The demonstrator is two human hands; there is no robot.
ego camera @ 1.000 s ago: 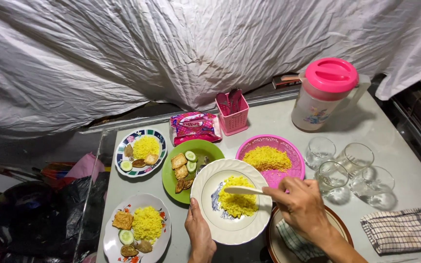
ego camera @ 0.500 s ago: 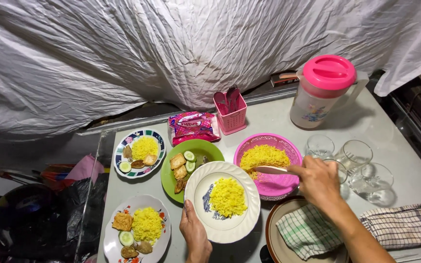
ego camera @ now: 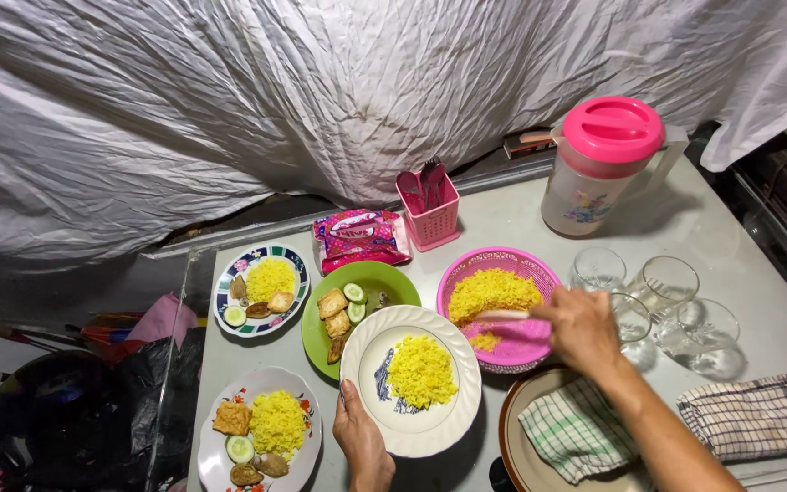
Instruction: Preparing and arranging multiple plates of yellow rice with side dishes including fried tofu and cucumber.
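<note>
- The white spoon (ego camera: 503, 314) lies across the pink basket (ego camera: 539, 273), its bowl end in the heap of yellow rice (ego camera: 492, 290) there; a smaller clump of rice sits just below it in the basket.
- The right hand (ego camera: 580, 326) has its grip closed around the spoon's handle, at the basket's right rim.
- The left hand (ego camera: 362, 437) grips the near-left rim of the white plate (ego camera: 453, 419), thumb on top of the rim; the plate sits on the counter (ego camera: 503, 219) just beside the basket and carries a mound of yellow rice in its middle.
- The green plate (ego camera: 384, 278), partly under the white plate's far-left edge, holds fried pieces and cucumber slices.
- Two served plates stand further left: a blue-rimmed plate (ego camera: 229, 282) behind and a flowered plate (ego camera: 216, 456) in front, each with rice, fried pieces and cucumber.
- A brown plate (ego camera: 507, 456) at the near edge holds a green checked cloth (ego camera: 571, 433), under the right forearm.
- Four drinking glasses (ego camera: 667, 282) stand just right of the basket; a dark checked cloth (ego camera: 758, 410) lies in front of them.
- At the back stand a jug (ego camera: 598, 169) with a pink lid, a pink cutlery holder (ego camera: 430, 210) and a pink snack packet (ego camera: 362, 239).
- A crumpled white sheet (ego camera: 321, 91) hangs behind the counter.
</note>
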